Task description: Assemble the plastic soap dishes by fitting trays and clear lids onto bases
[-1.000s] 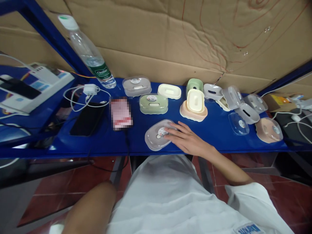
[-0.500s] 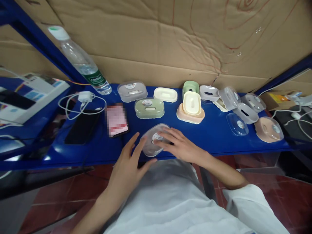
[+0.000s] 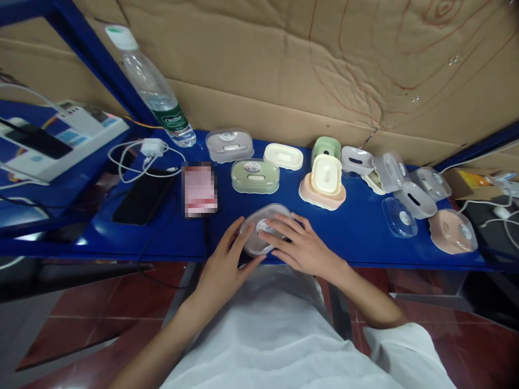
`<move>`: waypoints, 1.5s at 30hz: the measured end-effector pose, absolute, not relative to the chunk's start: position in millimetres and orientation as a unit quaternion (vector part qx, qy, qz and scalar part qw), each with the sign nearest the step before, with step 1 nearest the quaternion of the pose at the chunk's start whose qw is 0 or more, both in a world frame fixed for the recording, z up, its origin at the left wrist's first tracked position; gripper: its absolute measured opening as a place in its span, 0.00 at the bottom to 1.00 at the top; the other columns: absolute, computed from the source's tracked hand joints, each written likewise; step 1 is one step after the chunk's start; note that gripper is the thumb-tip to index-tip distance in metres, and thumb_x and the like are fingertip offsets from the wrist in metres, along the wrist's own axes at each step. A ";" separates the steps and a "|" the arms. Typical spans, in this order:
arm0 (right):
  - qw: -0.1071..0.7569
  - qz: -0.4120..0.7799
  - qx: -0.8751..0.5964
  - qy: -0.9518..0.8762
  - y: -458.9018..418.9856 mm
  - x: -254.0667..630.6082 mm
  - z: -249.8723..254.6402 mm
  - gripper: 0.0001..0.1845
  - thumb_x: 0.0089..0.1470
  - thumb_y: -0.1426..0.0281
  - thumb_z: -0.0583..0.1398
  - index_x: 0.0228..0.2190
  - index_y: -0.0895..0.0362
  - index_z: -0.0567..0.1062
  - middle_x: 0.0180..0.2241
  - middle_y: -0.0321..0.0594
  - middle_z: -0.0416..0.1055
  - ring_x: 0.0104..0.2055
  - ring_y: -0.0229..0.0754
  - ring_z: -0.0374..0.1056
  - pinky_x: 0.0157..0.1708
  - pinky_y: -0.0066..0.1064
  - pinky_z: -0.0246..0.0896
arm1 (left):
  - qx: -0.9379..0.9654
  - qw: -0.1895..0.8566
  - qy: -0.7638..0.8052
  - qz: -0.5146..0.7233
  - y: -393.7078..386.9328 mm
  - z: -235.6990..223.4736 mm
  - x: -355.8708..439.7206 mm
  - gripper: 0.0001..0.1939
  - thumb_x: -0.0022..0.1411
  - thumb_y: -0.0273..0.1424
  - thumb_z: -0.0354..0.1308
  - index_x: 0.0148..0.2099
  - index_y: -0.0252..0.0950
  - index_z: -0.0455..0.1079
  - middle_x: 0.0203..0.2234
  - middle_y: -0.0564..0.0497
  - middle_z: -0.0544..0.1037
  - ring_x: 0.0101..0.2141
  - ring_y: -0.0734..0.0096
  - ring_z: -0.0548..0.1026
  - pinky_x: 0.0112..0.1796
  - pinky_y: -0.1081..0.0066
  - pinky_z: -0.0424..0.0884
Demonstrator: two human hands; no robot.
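Note:
A grey soap box [image 3: 253, 237] with a clear lid and a round sticker sits at the table's front edge, between my hands. My left hand [image 3: 229, 251] curves round its left end, the fingertips on the lid's edge and the thumb at the near side. From the right, my right hand [image 3: 300, 246] grips the box with its fingers laid over the lid, hiding part of the sticker. Behind it are a green lidded soap box [image 3: 255, 183], a grey lidded one [image 3: 229, 152] and a cream tray [image 3: 284, 156]. A cream piece [image 3: 326, 175] rests on a peach base [image 3: 322, 199].
Several soap box parts crowd the right, among them a clear lid [image 3: 399, 217] and a peach lidded box [image 3: 452, 231]. To the left are a water bottle [image 3: 162, 102], a black phone [image 3: 141, 200], a charger [image 3: 153, 147] with cable, a blurred pink-screened device [image 3: 199, 190] and a power strip [image 3: 77, 143].
My left hand has closed in on the grey box's left end. My right hand has settled further round its right side. The view has shifted slightly.

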State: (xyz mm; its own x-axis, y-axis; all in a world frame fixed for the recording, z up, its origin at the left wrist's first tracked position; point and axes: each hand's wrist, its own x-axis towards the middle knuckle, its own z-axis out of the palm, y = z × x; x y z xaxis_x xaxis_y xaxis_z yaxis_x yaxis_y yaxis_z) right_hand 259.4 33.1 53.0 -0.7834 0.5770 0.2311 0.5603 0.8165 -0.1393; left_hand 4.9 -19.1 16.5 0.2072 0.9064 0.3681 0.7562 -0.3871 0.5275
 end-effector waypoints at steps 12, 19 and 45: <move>0.230 -0.005 -0.437 -0.870 58.4 300.6 49.5 0.32 0.76 0.59 0.57 0.76 0.49 0.61 0.72 0.50 0.67 0.76 0.58 0.60 0.72 0.57 0.57 | 0.779 0.061 0.554 0.286 12.6 28.1 3.2 0.34 0.73 0.38 0.65 0.76 0.40 0.61 0.76 0.30 0.58 0.70 0.36 0.70 0.62 0.43 0.77; 0.265 -0.059 -0.518 -0.811 51.6 337.9 38.8 0.24 0.75 0.62 0.57 0.68 0.51 0.72 0.62 0.51 0.78 0.62 0.58 0.74 0.64 0.56 0.63 | 0.762 -0.051 0.584 0.275 41.8 48.0 15.0 0.29 0.73 0.25 0.59 0.73 0.40 0.68 0.74 0.28 0.62 0.70 0.28 0.67 0.62 0.31 0.69; 0.301 -0.040 -0.460 -0.834 35.5 350.9 54.3 0.23 0.73 0.62 0.61 0.66 0.48 0.75 0.64 0.46 0.78 0.69 0.55 0.71 0.69 0.53 0.60 | 0.817 0.197 0.396 0.370 52.5 39.1 85.2 0.10 0.76 0.33 0.62 0.56 0.42 0.71 0.62 0.43 0.74 0.63 0.56 0.76 0.62 0.58 0.77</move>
